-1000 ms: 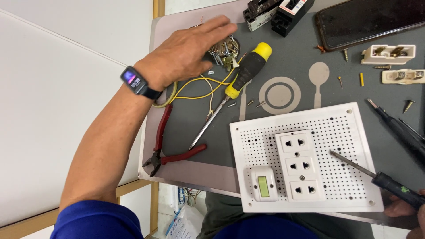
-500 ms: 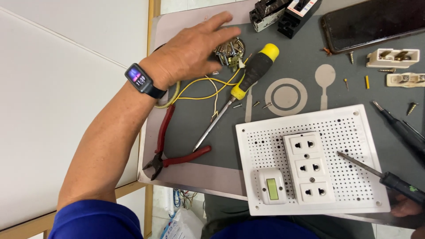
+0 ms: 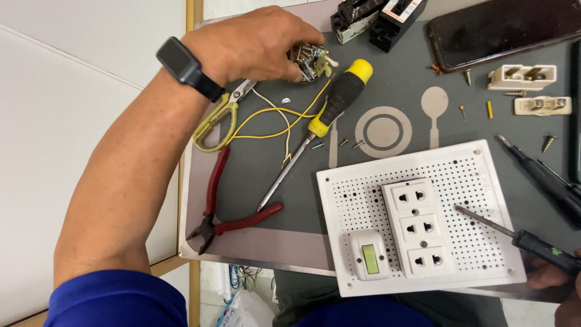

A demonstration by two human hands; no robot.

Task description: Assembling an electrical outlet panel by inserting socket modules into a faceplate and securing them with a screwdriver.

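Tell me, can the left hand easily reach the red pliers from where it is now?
Probably yes. The left hand is busy at the pile of screws, but the red pliers lie uncovered just below it, under the forearm, with nothing on them.

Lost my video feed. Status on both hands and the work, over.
Left hand curled over heap of small metal screws. Right hand grips black-handled screwdriver, tip over white perforated socket panel. Yellow-and-black screwdriver, yellow wires lie alongside.
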